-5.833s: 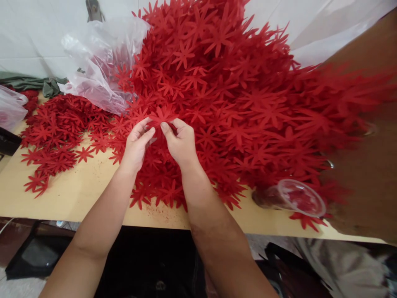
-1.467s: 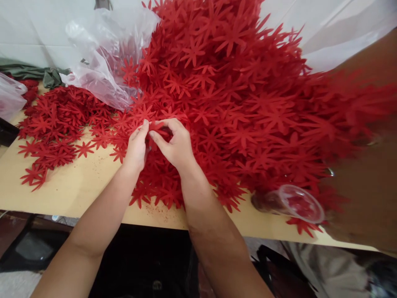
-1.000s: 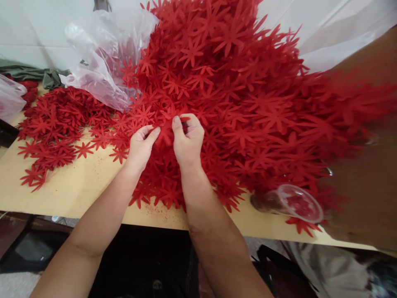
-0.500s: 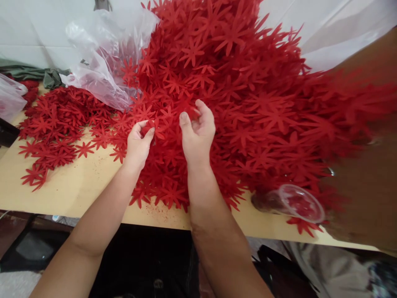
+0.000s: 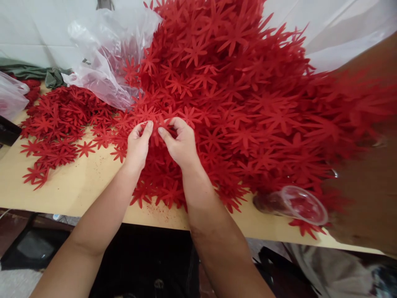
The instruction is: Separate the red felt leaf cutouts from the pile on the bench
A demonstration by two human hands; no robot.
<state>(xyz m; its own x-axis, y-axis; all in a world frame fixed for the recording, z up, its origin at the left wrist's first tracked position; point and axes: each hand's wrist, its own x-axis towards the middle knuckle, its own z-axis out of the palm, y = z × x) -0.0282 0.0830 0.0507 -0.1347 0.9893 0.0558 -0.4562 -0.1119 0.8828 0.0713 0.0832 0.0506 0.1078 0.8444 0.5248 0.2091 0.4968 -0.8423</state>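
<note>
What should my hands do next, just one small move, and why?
I'd probably lift the red piece slightly toward you. Your left hand and right hand are close together with it seemingly between their fingertips, and its petals blend into the same-coloured pile right behind.

There were two bare hands [image 5: 159, 145], with at least one red flower [image 5: 156, 129] between them. One desk [image 5: 71, 186] bore two main heaps [image 5: 242, 99] of flowers, too many and too overlapped to count. Two clear plastic bags [image 5: 105, 74], one clear plastic cup [image 5: 279, 203] and one green cloth [image 5: 54, 78] also showed, plus one lone flower [image 5: 86, 149] between the heaps.
</note>
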